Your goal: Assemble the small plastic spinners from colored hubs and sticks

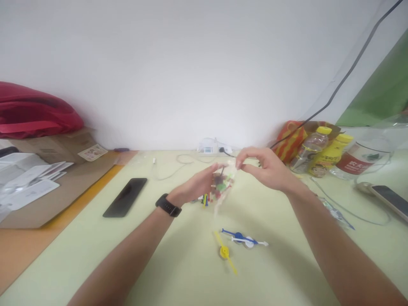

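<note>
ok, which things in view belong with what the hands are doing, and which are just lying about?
Likely belongs:
- clear bag of coloured bits, held between left hand and right hand
- yellow pointer, blue pointer, white pointer

Likely just lying about:
- black phone
- yellow bottle
- red-labelled bottle
- cardboard box

Spinners on table, box left, bottles right
</note>
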Action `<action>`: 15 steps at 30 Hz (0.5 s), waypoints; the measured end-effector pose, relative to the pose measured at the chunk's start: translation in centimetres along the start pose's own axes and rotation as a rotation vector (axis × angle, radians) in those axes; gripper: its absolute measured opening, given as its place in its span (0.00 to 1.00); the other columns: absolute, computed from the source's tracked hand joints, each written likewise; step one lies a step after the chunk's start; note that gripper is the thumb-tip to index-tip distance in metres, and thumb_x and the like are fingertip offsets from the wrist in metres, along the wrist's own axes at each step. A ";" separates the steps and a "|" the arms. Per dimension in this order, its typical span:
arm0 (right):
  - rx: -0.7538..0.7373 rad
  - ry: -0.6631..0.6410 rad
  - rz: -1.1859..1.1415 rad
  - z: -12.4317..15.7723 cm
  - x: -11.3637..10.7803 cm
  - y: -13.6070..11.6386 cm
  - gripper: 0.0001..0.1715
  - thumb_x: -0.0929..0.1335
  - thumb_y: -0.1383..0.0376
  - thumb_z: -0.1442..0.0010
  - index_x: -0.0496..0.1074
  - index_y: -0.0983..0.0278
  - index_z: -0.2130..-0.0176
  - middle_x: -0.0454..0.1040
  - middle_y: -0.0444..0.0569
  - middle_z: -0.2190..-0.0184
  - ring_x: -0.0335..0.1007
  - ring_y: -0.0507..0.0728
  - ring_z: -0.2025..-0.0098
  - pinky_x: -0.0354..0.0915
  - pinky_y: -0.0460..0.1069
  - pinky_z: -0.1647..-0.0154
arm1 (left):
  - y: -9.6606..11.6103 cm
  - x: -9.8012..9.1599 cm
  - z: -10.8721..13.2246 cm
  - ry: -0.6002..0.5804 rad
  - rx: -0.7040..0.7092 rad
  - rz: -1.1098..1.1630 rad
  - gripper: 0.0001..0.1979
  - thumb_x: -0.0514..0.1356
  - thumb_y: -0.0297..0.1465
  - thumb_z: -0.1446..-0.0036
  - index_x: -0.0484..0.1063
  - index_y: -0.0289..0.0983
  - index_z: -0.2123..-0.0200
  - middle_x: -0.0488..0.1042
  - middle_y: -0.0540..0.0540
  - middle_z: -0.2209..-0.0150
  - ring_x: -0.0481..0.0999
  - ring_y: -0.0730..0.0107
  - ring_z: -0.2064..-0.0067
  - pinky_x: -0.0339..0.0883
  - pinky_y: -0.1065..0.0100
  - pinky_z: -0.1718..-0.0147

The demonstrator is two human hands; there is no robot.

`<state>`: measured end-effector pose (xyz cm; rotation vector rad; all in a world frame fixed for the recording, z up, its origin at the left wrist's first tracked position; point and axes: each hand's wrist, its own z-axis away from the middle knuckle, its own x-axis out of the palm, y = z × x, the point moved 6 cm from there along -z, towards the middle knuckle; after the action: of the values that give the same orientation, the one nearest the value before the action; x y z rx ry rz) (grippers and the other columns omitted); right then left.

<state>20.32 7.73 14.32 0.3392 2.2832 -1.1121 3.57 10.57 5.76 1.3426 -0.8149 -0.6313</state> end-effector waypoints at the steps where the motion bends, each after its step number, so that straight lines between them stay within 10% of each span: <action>1: -0.012 0.025 -0.025 -0.1 0.0 0.1 0.07 0.67 0.68 0.40 0.75 0.60 0.69 0.79 0.47 0.64 0.74 0.60 0.57 0.65 0.55 0.48 | -0.4 0.2 -0.1 -0.045 -0.015 0.049 0.37 0.55 0.57 0.37 0.61 0.42 0.33 0.75 0.36 0.49 0.76 0.60 0.58 0.70 0.61 0.60; 5: -0.042 0.116 -0.067 -0.3 -0.1 0.3 0.06 0.67 0.68 0.40 0.74 0.60 0.68 0.78 0.49 0.61 0.73 0.60 0.55 0.65 0.55 0.47 | -1.8 0.9 -0.3 -0.137 -0.034 0.010 0.33 0.70 0.49 0.47 0.73 0.37 0.43 0.77 0.36 0.54 0.77 0.57 0.56 0.69 0.61 0.58; 11: 0.184 0.345 0.105 0.2 -2.8 3.2 0.09 0.67 0.64 0.40 0.73 0.60 0.58 0.77 0.51 0.55 0.73 0.60 0.55 0.68 0.54 0.55 | -1.8 -2.0 -1.1 0.270 0.137 0.098 0.21 0.70 0.42 0.42 0.75 0.36 0.52 0.77 0.40 0.55 0.78 0.66 0.59 0.71 0.65 0.58; 15: 0.282 -0.168 0.187 0.9 -0.1 4.8 0.06 0.68 0.63 0.41 0.76 0.61 0.66 0.79 0.49 0.65 0.73 0.58 0.64 0.66 0.50 0.65 | -2.6 -3.2 -1.3 0.370 0.116 0.118 0.24 0.72 0.38 0.45 0.71 0.37 0.49 0.77 0.37 0.49 0.81 0.62 0.54 0.72 0.60 0.53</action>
<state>22.91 10.03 10.81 0.5362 1.9089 -1.3129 2.86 13.55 2.68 1.4497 -0.6292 -0.2335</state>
